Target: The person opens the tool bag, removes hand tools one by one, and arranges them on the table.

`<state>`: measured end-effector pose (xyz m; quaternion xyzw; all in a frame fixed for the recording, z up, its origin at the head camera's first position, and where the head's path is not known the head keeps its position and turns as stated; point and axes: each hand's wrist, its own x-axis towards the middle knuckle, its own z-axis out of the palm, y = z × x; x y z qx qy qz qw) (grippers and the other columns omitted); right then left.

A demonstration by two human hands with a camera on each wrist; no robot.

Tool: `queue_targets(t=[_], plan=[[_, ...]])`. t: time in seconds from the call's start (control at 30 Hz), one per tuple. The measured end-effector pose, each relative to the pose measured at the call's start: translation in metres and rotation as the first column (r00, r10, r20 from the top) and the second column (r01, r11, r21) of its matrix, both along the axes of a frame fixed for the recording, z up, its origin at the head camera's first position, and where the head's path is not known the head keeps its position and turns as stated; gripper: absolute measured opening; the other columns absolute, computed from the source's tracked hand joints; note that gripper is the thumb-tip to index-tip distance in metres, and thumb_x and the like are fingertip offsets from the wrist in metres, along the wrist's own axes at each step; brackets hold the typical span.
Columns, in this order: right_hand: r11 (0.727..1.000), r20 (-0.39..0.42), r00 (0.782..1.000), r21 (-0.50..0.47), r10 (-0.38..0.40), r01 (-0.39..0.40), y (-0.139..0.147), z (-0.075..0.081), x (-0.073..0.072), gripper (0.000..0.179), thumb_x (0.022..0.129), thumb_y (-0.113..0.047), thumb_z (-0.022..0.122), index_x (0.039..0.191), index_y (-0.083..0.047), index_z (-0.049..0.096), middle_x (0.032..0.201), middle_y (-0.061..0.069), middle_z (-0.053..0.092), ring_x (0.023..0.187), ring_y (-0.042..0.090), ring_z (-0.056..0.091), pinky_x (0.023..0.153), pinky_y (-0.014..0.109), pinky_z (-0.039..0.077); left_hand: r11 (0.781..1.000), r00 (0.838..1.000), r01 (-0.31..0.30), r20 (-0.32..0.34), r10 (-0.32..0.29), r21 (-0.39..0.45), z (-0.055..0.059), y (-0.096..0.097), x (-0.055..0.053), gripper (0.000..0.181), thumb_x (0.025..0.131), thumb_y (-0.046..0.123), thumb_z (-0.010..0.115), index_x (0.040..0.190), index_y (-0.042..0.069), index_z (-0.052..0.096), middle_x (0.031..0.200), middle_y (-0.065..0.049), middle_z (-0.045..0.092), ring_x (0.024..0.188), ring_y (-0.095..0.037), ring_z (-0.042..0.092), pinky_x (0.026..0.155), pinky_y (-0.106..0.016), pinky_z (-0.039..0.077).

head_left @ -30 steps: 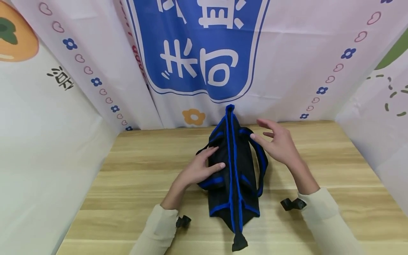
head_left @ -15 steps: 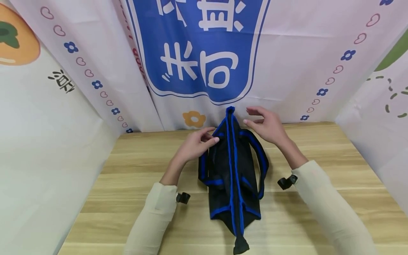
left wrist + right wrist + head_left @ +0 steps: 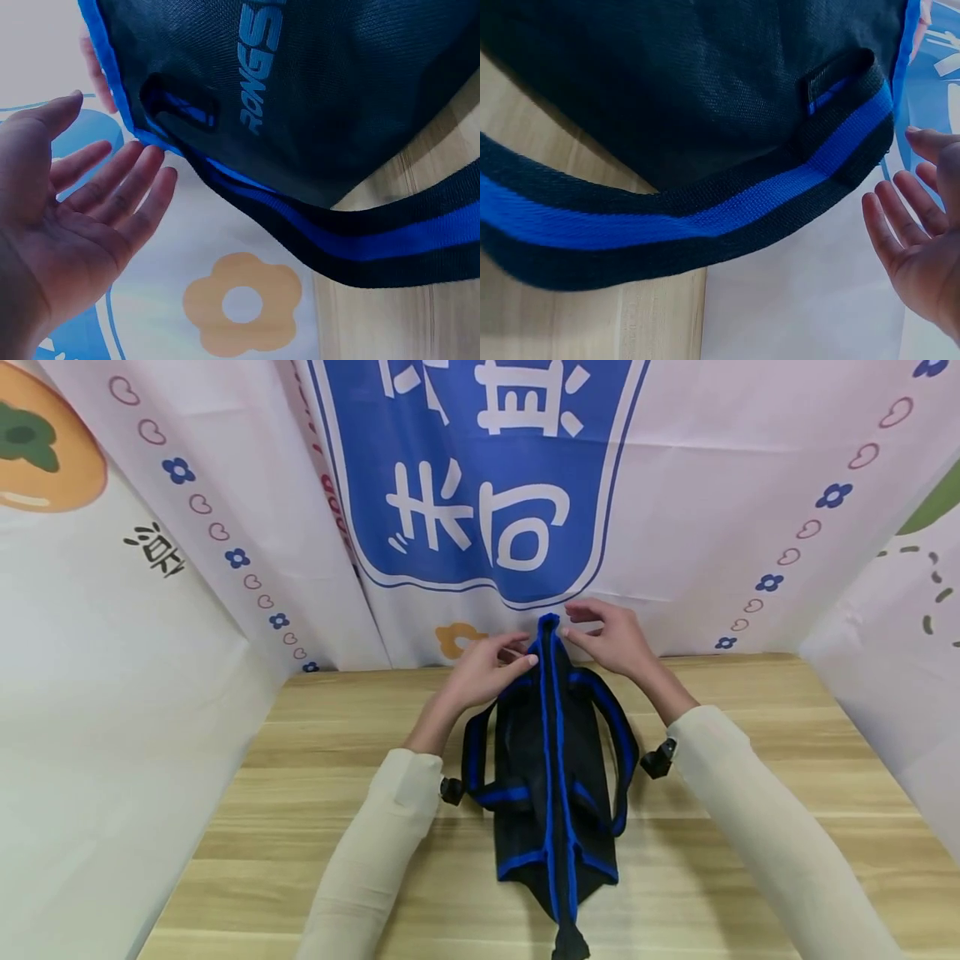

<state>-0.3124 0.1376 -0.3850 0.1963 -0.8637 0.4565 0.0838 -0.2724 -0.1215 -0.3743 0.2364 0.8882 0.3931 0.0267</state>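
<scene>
A black bag [image 3: 517, 743] with blue trim stands upright on the wooden table, its long zipped top edge running from the near side to the far end. Blue-striped carrying straps hang out on both sides; one strap [image 3: 360, 240] shows in the left wrist view, the other strap [image 3: 742, 195] in the right. My left hand [image 3: 491, 668] is at the left of the bag's far upper end, fingers loosely bent, fingertips right at the blue edge. On the other side, my right hand [image 3: 607, 635] stands close to the same far end, fingers relaxed and holding nothing.
Behind the bag hangs a printed cloth [image 3: 690, 543] with a blue panel, close to the bag's far tip. White printed side walls [image 3: 112, 693] flank the wooden table [image 3: 322, 760]. A black zipper end tab [image 3: 570, 942] sticks out at the bag's near end.
Both hands have moved forward along the bag to its far end and drawn closer together. My left hand has left the bag's side, where it rested by the strap.
</scene>
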Motion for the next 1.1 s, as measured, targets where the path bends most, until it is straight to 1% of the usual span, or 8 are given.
queue_targets(t=[0.13, 0.3, 0.47, 0.6, 0.77, 0.93, 1.1], plan=[[1.0, -0.005, 1.0, 0.01, 0.009, -0.009, -0.003, -0.001, -0.009, 0.043, 0.101, -0.019, 0.075, 0.14, -0.002, 0.067, 0.142, 0.019, 0.07, 0.127, 0.037, 0.069, 0.104, 0.057, 0.058, 1.0, 1.0, -0.006, -0.02, 0.006, 0.016, -0.002, 0.005, -0.008, 0.057, 0.108, 0.04, 0.065, 0.153, 0.007, 0.059, 0.149, -0.013, 0.067, 0.121, -0.029, 0.073, 0.107, -0.046, 0.059], [0.999, -0.018, 0.999, 0.012, 0.03, -0.03, -0.003, -0.003, -0.016, 0.041, 0.101, -0.014, 0.075, 0.14, -0.002, 0.068, 0.139, 0.019, 0.072, 0.123, 0.037, 0.072, 0.103, 0.055, 0.059, 0.999, 0.999, -0.009, -0.035, 0.01, 0.033, -0.006, 0.009, -0.014, 0.059, 0.107, 0.04, 0.065, 0.155, 0.007, 0.057, 0.15, -0.015, 0.066, 0.122, -0.03, 0.074, 0.107, -0.046, 0.059], [0.999, -0.031, 0.999, 0.023, 0.045, -0.044, -0.005, -0.006, -0.022, 0.037, 0.102, -0.011, 0.073, 0.137, -0.003, 0.07, 0.136, 0.018, 0.074, 0.117, 0.035, 0.074, 0.102, 0.054, 0.06, 0.999, 0.999, -0.02, -0.041, 0.022, 0.037, -0.007, 0.011, -0.016, 0.057, 0.107, 0.039, 0.066, 0.154, 0.009, 0.057, 0.147, -0.014, 0.068, 0.12, -0.029, 0.074, 0.106, -0.046, 0.059], [0.998, -0.064, 0.997, 0.035, 0.051, -0.048, -0.007, -0.009, -0.025, 0.032, 0.102, -0.01, 0.073, 0.133, -0.003, 0.073, 0.132, 0.018, 0.075, 0.113, 0.035, 0.075, 0.099, 0.054, 0.061, 0.999, 0.998, -0.026, -0.054, 0.028, 0.033, -0.009, 0.011, -0.018, 0.057, 0.106, 0.038, 0.068, 0.153, 0.008, 0.058, 0.144, -0.014, 0.069, 0.118, -0.029, 0.075, 0.105, -0.046, 0.06], [0.997, -0.096, 0.993, 0.041, 0.066, -0.062, -0.006, -0.008, -0.025, 0.029, 0.102, -0.009, 0.073, 0.129, -0.002, 0.076, 0.129, 0.017, 0.077, 0.109, 0.034, 0.075, 0.096, 0.055, 0.062, 0.999, 0.998, -0.018, -0.057, 0.02, 0.032, -0.011, 0.012, -0.02, 0.058, 0.105, 0.037, 0.069, 0.154, 0.008, 0.058, 0.143, -0.016, 0.069, 0.117, -0.03, 0.076, 0.104, -0.045, 0.06], [0.994, -0.121, 0.989, 0.068, 0.09, -0.082, -0.007, -0.006, -0.026, 0.026, 0.103, -0.007, 0.071, 0.128, -0.001, 0.076, 0.122, 0.02, 0.078, 0.108, 0.035, 0.074, 0.095, 0.056, 0.062, 1.0, 0.998, -0.018, -0.065, 0.02, 0.023, -0.013, 0.012, -0.021, 0.057, 0.105, 0.036, 0.069, 0.154, 0.008, 0.058, 0.143, -0.016, 0.069, 0.116, -0.03, 0.076, 0.104, -0.044, 0.061], [0.992, -0.119, 0.988, 0.092, 0.098, -0.087, -0.01, -0.005, -0.029, 0.026, 0.103, -0.006, 0.07, 0.128, -0.001, 0.076, 0.119, 0.02, 0.078, 0.105, 0.035, 0.074, 0.094, 0.054, 0.063, 1.0, 0.997, -0.026, -0.073, 0.026, 0.008, -0.013, 0.013, -0.023, 0.057, 0.105, 0.037, 0.069, 0.153, 0.009, 0.059, 0.141, -0.015, 0.07, 0.116, -0.029, 0.076, 0.104, -0.044, 0.06]])
